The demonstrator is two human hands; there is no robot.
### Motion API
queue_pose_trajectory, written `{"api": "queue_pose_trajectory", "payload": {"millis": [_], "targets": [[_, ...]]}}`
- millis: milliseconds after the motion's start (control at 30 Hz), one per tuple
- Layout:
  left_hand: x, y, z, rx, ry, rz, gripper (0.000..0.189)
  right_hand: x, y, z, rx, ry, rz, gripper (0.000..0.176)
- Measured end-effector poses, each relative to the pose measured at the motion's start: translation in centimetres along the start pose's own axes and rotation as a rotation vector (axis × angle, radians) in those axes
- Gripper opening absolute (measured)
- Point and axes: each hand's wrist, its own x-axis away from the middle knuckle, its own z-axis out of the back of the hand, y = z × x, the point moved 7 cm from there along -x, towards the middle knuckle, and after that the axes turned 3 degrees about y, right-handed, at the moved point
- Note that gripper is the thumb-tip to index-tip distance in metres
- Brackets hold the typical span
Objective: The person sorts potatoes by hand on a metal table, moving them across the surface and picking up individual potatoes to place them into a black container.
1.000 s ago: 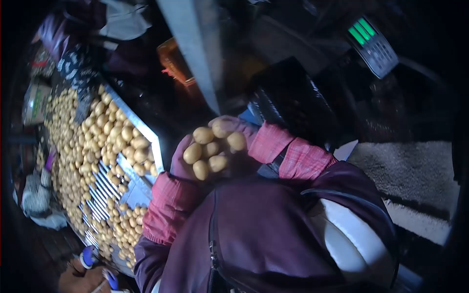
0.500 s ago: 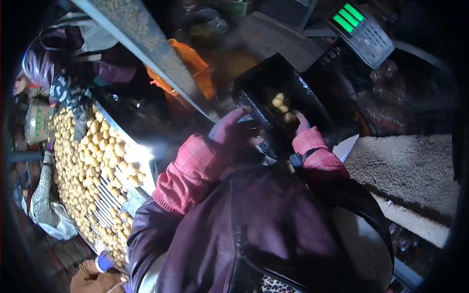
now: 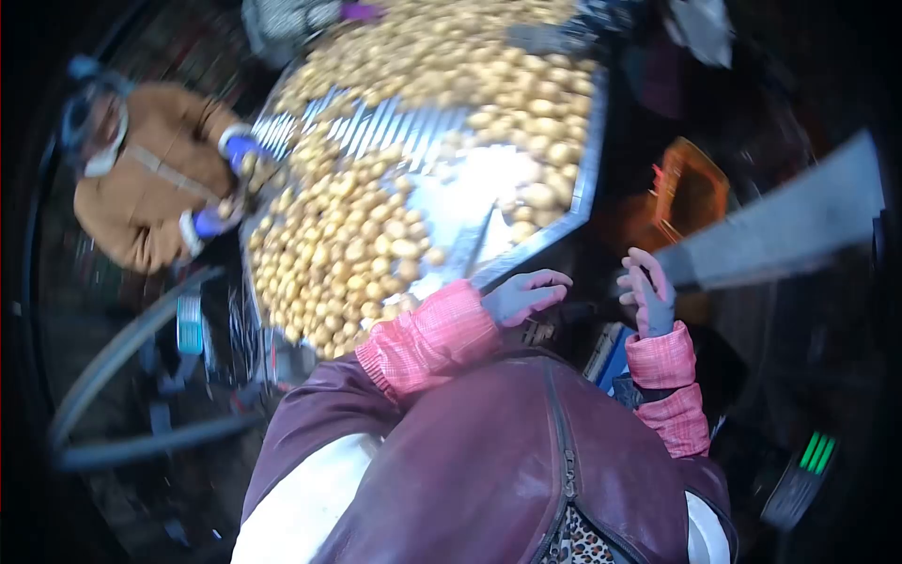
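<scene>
My left hand, in a grey and pink glove, is near the lower edge of the metal sorting table; its fingers are apart and hold nothing. My right hand, gloved the same way, is raised to the right with fingers spread, also with nothing in it. Many small round potatoes cover the table to the upper left of my hands. Between and below my hands lies a blue and white object, partly hidden by my right arm.
A co-worker in a brown coat and purple gloves handles potatoes at the left. An orange crate and a slanting metal beam are at the right. A scale with green lights is low right. Another sleeve shows on top.
The view has swung left toward the table. Both my hands have left the black crate with potatoes and now stand apart in the air. The scale has shifted to the lower right.
</scene>
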Motion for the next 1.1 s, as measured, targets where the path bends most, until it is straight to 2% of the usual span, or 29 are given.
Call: {"api": "queue_pose_trajectory", "payload": {"millis": [67, 100, 133, 200, 233, 300, 367, 400, 500, 533, 633, 733, 867, 967, 1100], "targets": [[3.7, 0.1, 3.7, -0.054, 0.204, -0.163, 0.044, -1.1, -1.3, -7.0, 0.066, -0.256, 0.061, 0.034], [5.9, 0.6, 5.6, -0.268, 0.345, -0.326, 0.046, -1.2, -1.6, -10.3, 0.094, -0.43, 0.104, 0.033], [8.4, 1.1, 7.4, -0.497, 0.528, -0.457, 0.049, -1.3, -1.9, -12.9, 0.241, -0.449, 0.162, 0.032], [12.6, 0.8, 9.9, -0.694, 0.717, -0.526, 0.049, -0.5, -2.9, -19.2, 0.47, -0.506, 0.228, 0.033], [14.4, 0.7, 10.9, -0.796, 0.811, -0.55, 0.05, -0.8, -2.7, -21.6, 0.731, -0.507, 1.063, 0.035], [16.7, -1.2, 12.7, -1.081, 0.942, -0.5, 0.055, -0.5, -1.4, -25.9, 0.771, -0.603, 1.053, 0.032], [18.8, -2.2, 14.3, -1.291, 1.046, -0.371, 0.057, 0.1, 0.2, -29.3, 0.889, -0.681, 1.176, 0.03], [19.4, -2.6, 15.4, -1.215, 0.996, -0.274, 0.061, 0.4, 0.7, -30.5, 0.951, -0.715, 1.228, 0.029], [21.3, -4.6, 17.9, -1.336, 1.049, -0.075, 0.064, 0.3, 1.7, -31.4, 1.083, -0.798, 1.183, 0.024], [21.3, -7.0, 19.4, -1.425, 0.985, 0.054, 0.068, -0.6, 2.6, -31.2, 1.013, -0.743, 1.17, 0.021], [22.8, -7.0, 22.6, -1.316, 1.021, 0.239, 0.071, -0.4, 2.1, -31.6, 1.073, -0.768, 1.146, 0.019], [24.3, -8.0, 25.1, -1.332, 0.981, 0.281, 0.072, -0.6, 2.2, -31.5, 1.077, -0.754, 1.149, 0.019], [25.7, -8.0, 29.2, -1.322, 1.086, 0.405, 0.072, -0.4, 2.3, -31.5, 1.111, -0.734, 1.135, 0.021], [26.5, -8.6, 32.0, -1.382, 1.061, 0.382, 0.069, -0.4, 2.5, -31.4, 1.114, -0.727, 1.15, 0.022], [28.2, -6.8, 35.0, -1.249, 1.039, 0.519, 0.068, -0.4, 2.4, -31.5, 1.097, -0.718, 1.149, 0.021]]}}
